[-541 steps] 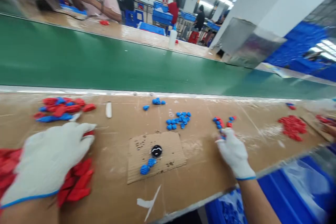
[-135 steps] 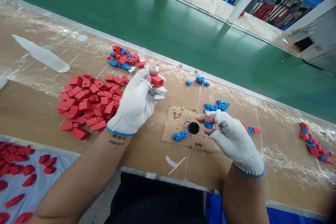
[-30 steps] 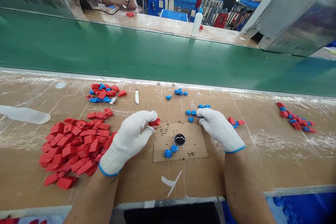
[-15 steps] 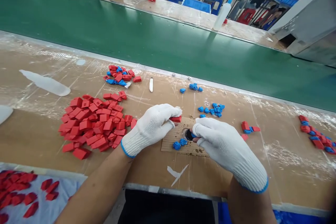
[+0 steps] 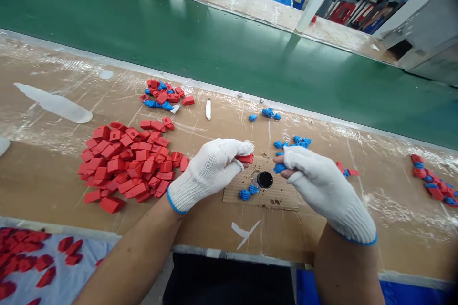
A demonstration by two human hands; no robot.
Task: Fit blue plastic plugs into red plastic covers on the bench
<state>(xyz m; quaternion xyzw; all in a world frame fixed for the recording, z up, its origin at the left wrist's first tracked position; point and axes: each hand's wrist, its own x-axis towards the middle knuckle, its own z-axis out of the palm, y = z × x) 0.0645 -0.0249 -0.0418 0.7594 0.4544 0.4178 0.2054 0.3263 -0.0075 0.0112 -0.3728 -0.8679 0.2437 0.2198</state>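
Observation:
My left hand (image 5: 209, 171), in a white glove, pinches a red plastic piece (image 5: 245, 158) at its fingertips. A small blue piece (image 5: 279, 167) sits in the fingers of my gloved right hand (image 5: 322, 186). Both hands hover over a cardboard pad (image 5: 263, 190) with a small black pot (image 5: 265, 179) in it. Two blue pieces (image 5: 248, 193) lie on the pad beside the pot. A large heap of red pieces (image 5: 125, 162) lies to the left of my left hand.
Loose blue pieces (image 5: 295, 143) lie behind my right hand. Mixed red and blue piles sit at the back left (image 5: 162, 95) and far right (image 5: 432, 186). A green conveyor belt (image 5: 214, 43) runs behind the bench. A white bottle (image 5: 309, 9) stands beyond it.
My right hand has lifted away from the black pot and now shows the blue piece in its fingers. My left hand keeps hold of the red piece, almost unmoved.

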